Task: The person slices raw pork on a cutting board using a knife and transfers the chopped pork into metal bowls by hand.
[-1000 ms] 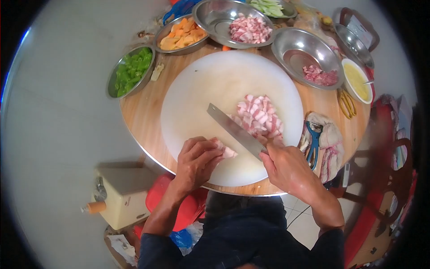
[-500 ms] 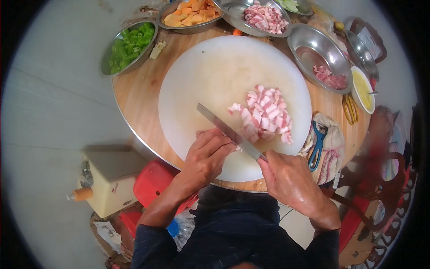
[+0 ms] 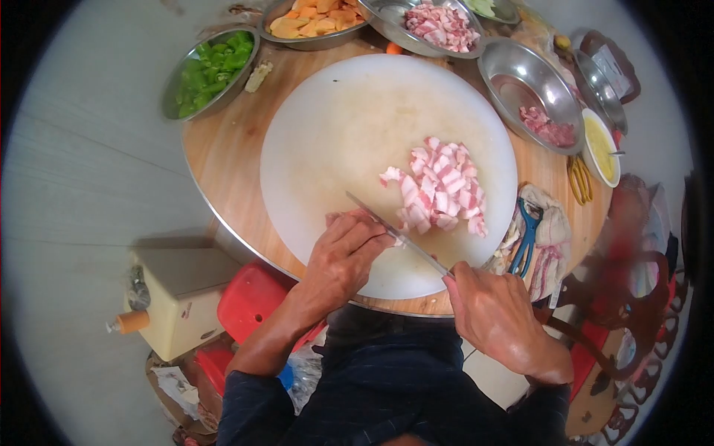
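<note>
My right hand (image 3: 491, 312) is wrapped round the handle of a kitchen knife (image 3: 398, 234), its blade slanting up and left across the board. Curled over a piece of pork (image 3: 357, 213), my left hand (image 3: 342, 256) presses it down with the fingertips beside the blade. Most of that piece is hidden beneath the fingers. To the right of the blade lies a pile of diced pork (image 3: 445, 184), pink and white. All of this rests on a round white cutting board (image 3: 327, 119).
Along the table's (image 3: 223, 163) far edge stand metal bowls with green peppers (image 3: 216, 70), orange slices (image 3: 316, 18) and cut meat (image 3: 440, 28). Another metal bowl (image 3: 520, 74) holds a little meat. At right lie a blue peeler (image 3: 527, 238), a cloth (image 3: 550, 256) and yellow-handled scissors (image 3: 579, 178).
My right hand has shifted slightly right and down, drawing the knife back, and the blade now stands more edge-on. My left hand stays nearly in place on the pork.
</note>
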`<action>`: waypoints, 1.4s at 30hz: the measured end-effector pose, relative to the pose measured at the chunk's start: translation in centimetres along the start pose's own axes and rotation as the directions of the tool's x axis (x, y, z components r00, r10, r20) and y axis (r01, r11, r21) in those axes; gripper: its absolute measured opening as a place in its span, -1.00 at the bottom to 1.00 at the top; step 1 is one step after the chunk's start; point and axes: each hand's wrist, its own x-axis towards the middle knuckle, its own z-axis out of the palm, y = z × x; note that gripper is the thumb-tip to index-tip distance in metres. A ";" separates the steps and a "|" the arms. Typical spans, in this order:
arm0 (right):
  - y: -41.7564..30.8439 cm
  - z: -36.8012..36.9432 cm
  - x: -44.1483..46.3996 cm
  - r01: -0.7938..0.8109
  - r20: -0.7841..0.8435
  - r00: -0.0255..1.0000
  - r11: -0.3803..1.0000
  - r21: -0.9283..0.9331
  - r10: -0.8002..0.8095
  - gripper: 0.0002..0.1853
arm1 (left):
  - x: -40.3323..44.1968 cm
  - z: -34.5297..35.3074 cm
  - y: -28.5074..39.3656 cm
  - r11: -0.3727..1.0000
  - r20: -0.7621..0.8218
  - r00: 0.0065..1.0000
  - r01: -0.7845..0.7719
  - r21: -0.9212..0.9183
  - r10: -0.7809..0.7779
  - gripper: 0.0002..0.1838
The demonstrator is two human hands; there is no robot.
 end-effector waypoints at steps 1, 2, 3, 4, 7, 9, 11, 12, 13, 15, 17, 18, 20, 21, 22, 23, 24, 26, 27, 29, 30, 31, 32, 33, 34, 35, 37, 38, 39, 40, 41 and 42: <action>0.0 0.1 -0.1 -0.008 -0.002 1.000 1.000 0.010 0.008 -0.86 | 0.1 0.0 0.0 1.000 -0.006 1.000 -0.003 -0.005 0.003 -0.61; -0.2 0.1 0.1 -0.015 -0.002 1.000 1.000 0.011 0.015 -0.86 | 0.2 0.0 0.0 1.000 -0.012 1.000 -0.007 -0.008 0.007 -0.62; -0.4 0.0 0.6 -0.022 0.040 0.999 1.000 -0.016 0.023 -0.88 | 0.1 0.0 -0.2 1.000 -0.010 1.000 -0.008 -0.012 0.008 -0.62; -0.7 0.0 1.3 -0.026 0.082 0.996 0.999 -0.042 0.030 -0.88 | 0.0 0.1 -0.3 1.000 -0.008 1.000 0.003 -0.020 -0.003 -0.63; -1.1 -0.2 3.7 0.045 0.064 0.997 0.999 -0.028 -0.043 -0.82 | -0.1 0.0 -0.7 0.999 0.010 1.000 0.019 -0.030 -0.019 -0.63; -0.4 1.5 6.2 0.099 -0.017 0.995 0.995 0.020 -0.099 -0.80 | -0.1 0.0 -0.9 0.999 0.033 0.999 0.021 -0.038 -0.020 -0.63; -0.1 2.4 7.8 0.152 -0.111 0.983 0.987 0.059 -0.145 -0.78 | 0.1 0.3 -1.1 0.998 0.020 1.000 0.012 -0.064 -0.011 -0.62; -0.2 2.5 8.5 0.140 -0.115 0.985 0.987 0.075 -0.131 -0.78 | 0.2 0.2 -0.9 0.998 0.024 1.000 0.003 -0.062 -0.001 -0.62; -0.4 2.6 8.7 0.130 -0.118 0.986 0.987 0.094 -0.119 -0.77 | 0.3 0.0 -0.7 0.998 0.030 1.000 0.012 -0.063 -0.011 -0.62; 0.1 2.4 7.5 0.148 -0.105 0.985 0.986 0.072 -0.140 -0.78 | 0.4 -0.2 -0.6 0.998 0.031 0.999 0.020 -0.060 -0.018 -0.62; 0.5 1.2 5.3 0.178 -0.076 0.982 0.983 0.040 -0.175 -0.80 | 0.2 -0.1 -0.5 0.997 0.021 0.999 0.049 -0.052 -0.048 -0.61; 0.5 -0.2 3.4 0.092 0.032 0.995 0.995 0.047 -0.094 -0.80 | 0.1 -0.1 -0.5 0.997 0.013 0.998 0.058 -0.051 -0.057 -0.61; 0.3 -0.8 1.8 0.009 0.155 0.988 0.999 0.034 -0.014 -0.80 | 0.0 0.0 -0.5 0.998 0.006 0.999 0.054 -0.045 -0.053 -0.61; 0.2 -0.7 1.3 -0.045 0.196 0.979 0.999 -0.029 0.050 -0.81 | -0.1 0.0 -0.4 0.997 0.001 0.998 0.063 -0.048 -0.063 -0.61; 0.2 -0.6 1.0 -0.103 0.227 0.966 0.991 -0.090 0.121 -0.81 | -0.1 0.0 -0.3 0.996 0.007 0.997 0.071 -0.054 -0.070 -0.65; 0.1 -0.5 1.2 -0.107 0.226 0.966 0.990 -0.092 0.126 -0.81 | 0.0 0.1 -0.3 0.996 0.012 0.997 0.072 -0.059 -0.072 -0.69; -0.2 -0.2 2.0 -0.067 0.152 0.986 0.996 -0.050 0.074 -0.80 | 0.1 0.2 -0.3 0.996 0.011 0.998 0.068 -0.056 -0.067 -0.69; -0.8 0.9 4.3 -0.010 0.070 0.998 1.000 -0.006 0.011 -0.80 | 0.0 0.3 -0.3 0.997 -0.008 0.998 0.055 -0.057 -0.055 -0.69; -1.1 1.7 5.5 0.047 -0.038 0.998 0.999 0.022 -0.046 -0.83 | 0.0 0.2 -0.2 0.997 -0.009 0.998 0.054 -0.051 -0.054 -0.69; -0.7 2.5 7.1 0.105 -0.145 0.985 0.994 0.041 -0.098 -0.75 | 0.0 0.1 -0.1 0.996 0.000 0.998 0.069 -0.059 -0.069 -0.67; -0.5 2.7 7.6 0.067 -0.142 0.988 0.997 0.047 -0.059 -0.75 | 0.0 0.2 -0.2 0.996 -0.002 0.998 0.069 -0.060 -0.069 -0.67; -0.3 2.9 7.9 0.029 -0.139 0.990 0.998 0.049 -0.022 -0.74 | -0.1 0.3 -0.5 0.996 -0.009 0.999 0.049 -0.069 -0.050 -0.67; 0.1 3.1 7.9 0.031 -0.136 0.990 0.999 0.044 -0.024 -0.74 | -0.2 0.4 -0.7 0.996 -0.019 0.999 0.032 -0.079 -0.033 -0.67; 0.8 3.2 7.6 -0.022 -0.178 0.984 0.999 -0.025 0.017 -0.74 | -0.2 0.4 -0.8 0.996 -0.027 0.999 0.037 -0.080 -0.039 -0.67; 1.1 3.1 7.3 -0.078 -0.221 0.974 0.993 -0.090 0.057 -0.74 | -0.2 0.2 -0.7 0.995 -0.028 0.999 0.033 -0.093 -0.036 -0.65; 1.2 2.9 6.7 -0.077 -0.215 0.975 0.993 -0.093 0.055 -0.74 | -0.2 0.0 -0.7 0.994 -0.026 0.999 0.028 -0.109 -0.031 -0.64; 0.5 1.3 5.3 -0.058 -0.200 0.978 0.998 -0.002 0.057 -0.77 | 0.0 -0.4 -0.6 0.994 -0.053 0.998 0.034 -0.107 -0.040 -0.64; 0.2 1.2 4.6 -0.066 -0.195 0.979 0.998 0.001 0.065 -0.77 | -0.1 -0.5 -0.6 0.994 -0.075 0.996 0.038 -0.104 -0.046 -0.63; -0.1 1.2 4.0 -0.033 -0.175 0.984 0.999 0.032 0.038 -0.75 | -0.1 -0.6 -0.6 0.994 -0.072 0.996 0.039 -0.106 -0.047 -0.63; -0.3 1.2 3.7 0.003 -0.156 0.988 0.998 0.063 0.007 -0.72 | -0.1 -0.6 -0.7 0.996 -0.048 0.998 0.046 -0.079 -0.050 -0.63; -0.6 1.1 3.4 0.004 -0.154 0.988 0.998 0.064 0.006 -0.72 | -0.2 -0.7 -0.7 0.997 -0.024 0.998 0.053 -0.051 -0.054 -0.64; -1.0 1.0 3.3 0.002 -0.129 0.992 0.996 0.086 0.009 -0.73 | 0.0 -0.9 -0.6 0.997 -0.024 0.998 0.055 -0.051 -0.056 -0.64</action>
